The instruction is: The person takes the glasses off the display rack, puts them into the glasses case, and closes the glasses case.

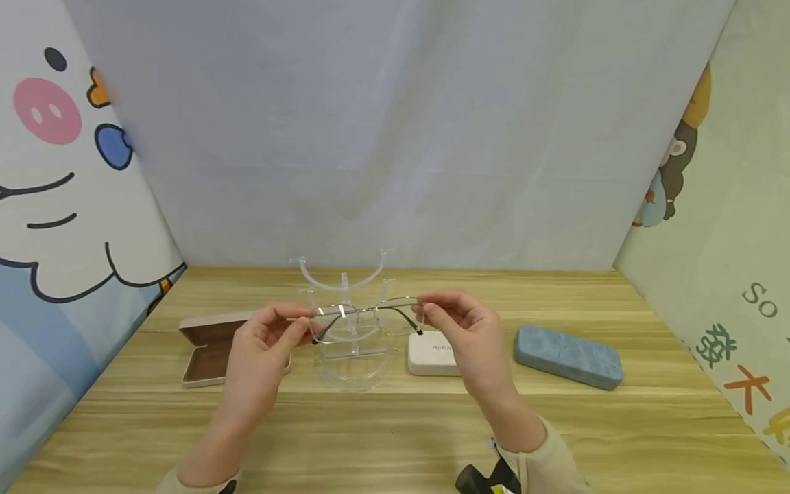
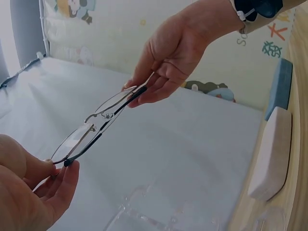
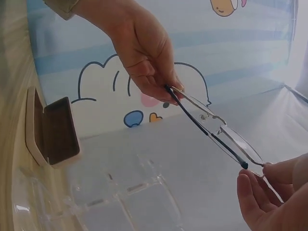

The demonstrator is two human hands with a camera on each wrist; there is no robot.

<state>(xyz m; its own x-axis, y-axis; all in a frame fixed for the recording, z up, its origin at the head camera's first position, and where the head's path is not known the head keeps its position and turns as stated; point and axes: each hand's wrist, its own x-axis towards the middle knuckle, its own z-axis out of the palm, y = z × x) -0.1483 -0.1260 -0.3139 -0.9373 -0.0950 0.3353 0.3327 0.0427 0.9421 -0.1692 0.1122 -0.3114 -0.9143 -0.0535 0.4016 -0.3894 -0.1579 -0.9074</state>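
The work surface was a wooden table (image 1: pixel 395 439) with pale, streaked grain running side to side. It was enclosed on three sides by hanging cloth: a plain grey-white sheet (image 1: pixel 395 137) at the back, a cartoon-printed sheet (image 1: pixel 55 206) on the left showing a pink-nosed animal face, and a pale green printed sheet (image 1: pixel 710 240) on the right.

Directly beneath and behind the hands stood a clear acrylic display stand (image 1: pixel 348 322) with curved cradles on a central post and a flat base. To its left lay an open beige case (image 1: pixel 206 346), hinged, with a brown lining. To its right lay a closed white case (image 1: pixel 432 355), rounded and matte, partly hidden by the right hand. Further right, well apart, lay a closed blue case (image 1: pixel 568 355) with a textured covering.

The spectacles (image 1: pixel 367 319) were held in the air in front of the stand, above the table, with thin silver metal rims, clear lenses and dark-tipped temples folded in. The left hand (image 1: pixel 262 350) pinched the left end of the frame between thumb and fingers. The right hand (image 1: pixel 463 333) pinched the opposite end likewise. A cream sleeve (image 1: pixel 549 466) covered the right wrist.
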